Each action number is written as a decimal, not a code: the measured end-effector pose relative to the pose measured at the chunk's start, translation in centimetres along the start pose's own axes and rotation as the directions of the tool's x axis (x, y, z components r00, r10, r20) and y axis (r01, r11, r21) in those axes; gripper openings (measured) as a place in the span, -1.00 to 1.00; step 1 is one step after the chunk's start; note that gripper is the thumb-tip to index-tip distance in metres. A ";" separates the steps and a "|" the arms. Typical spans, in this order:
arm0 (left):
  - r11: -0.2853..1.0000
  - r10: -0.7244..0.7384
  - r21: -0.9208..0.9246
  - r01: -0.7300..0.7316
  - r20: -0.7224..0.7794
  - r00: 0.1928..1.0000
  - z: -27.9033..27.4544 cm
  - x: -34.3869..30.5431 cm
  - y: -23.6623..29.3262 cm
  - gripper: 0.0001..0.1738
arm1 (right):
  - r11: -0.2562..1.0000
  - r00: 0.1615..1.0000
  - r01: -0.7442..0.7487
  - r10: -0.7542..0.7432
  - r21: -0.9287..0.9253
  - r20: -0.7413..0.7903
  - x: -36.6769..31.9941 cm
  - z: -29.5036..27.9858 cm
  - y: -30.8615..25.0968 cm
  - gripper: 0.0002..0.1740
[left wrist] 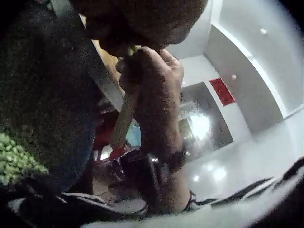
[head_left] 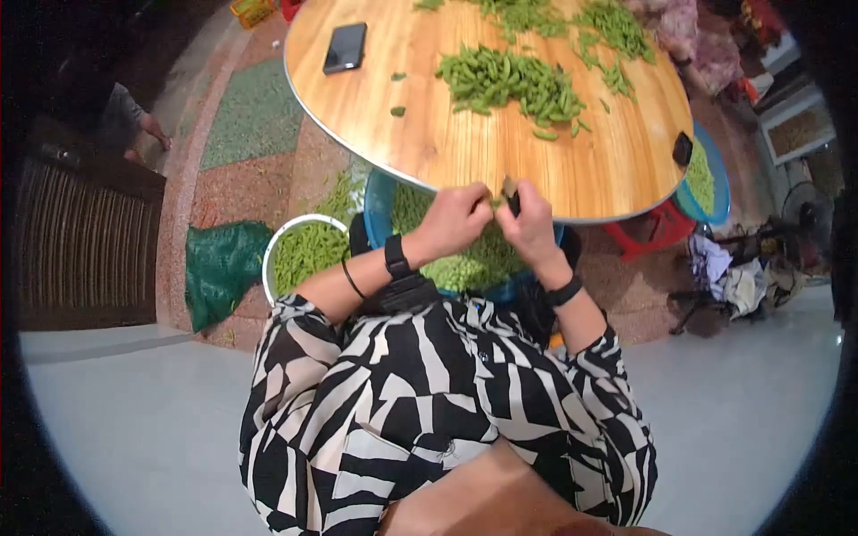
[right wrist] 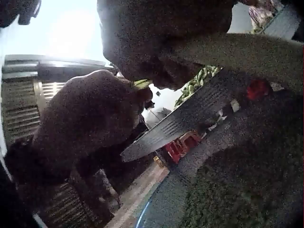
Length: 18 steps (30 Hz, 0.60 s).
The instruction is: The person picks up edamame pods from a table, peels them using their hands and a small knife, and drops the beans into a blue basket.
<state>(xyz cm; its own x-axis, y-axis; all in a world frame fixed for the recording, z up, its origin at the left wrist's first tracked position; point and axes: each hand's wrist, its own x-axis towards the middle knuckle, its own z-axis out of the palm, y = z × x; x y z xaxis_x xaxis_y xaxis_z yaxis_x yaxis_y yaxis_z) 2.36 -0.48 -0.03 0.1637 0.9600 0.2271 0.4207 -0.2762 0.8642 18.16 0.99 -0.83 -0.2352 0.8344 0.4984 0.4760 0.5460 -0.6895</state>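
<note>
Over the near edge of the round wooden table [head_left: 420, 152], my two hands meet. My left hand [head_left: 451, 219] pinches a green bean pod [right wrist: 141, 84] at its fingertips. Facing it, my right hand [head_left: 532, 228] grips a slim knife-like tool [head_left: 512, 198], dark on top, with a long pale flat part [left wrist: 124, 121] hanging below the fingers. The fingertips of both hands are close together around the pod, which is mostly hidden. Below them, a blue basin [head_left: 379, 201] contains shelled green beans [head_left: 460, 272]. A heap of pods [head_left: 509, 85] lies on the table.
A phone [head_left: 345, 47] and a small black object [head_left: 682, 148] lie on the table. On the left are a white bucket [head_left: 270, 268] of pods and a green sack [head_left: 223, 272]. At the right stand a red stool [head_left: 648, 234], another blue basin [head_left: 721, 179] and a fan [head_left: 806, 207].
</note>
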 end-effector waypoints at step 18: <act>0.940 0.068 0.296 -0.172 0.331 0.941 2.0 -2.2 -3.4 -0.63 | 0.995 0.986 0.039 -0.022 -0.095 0.168 -2.6 -1.0 0.3 -0.73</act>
<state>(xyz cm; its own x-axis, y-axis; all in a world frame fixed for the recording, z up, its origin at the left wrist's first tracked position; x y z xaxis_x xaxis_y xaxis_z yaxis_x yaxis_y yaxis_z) 2.33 -1.72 -4.34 0.4782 0.8695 0.1235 0.6312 -0.4380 0.6401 19.77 -1.09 -1.87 -0.3846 0.8228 0.4183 0.5452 0.5682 -0.6163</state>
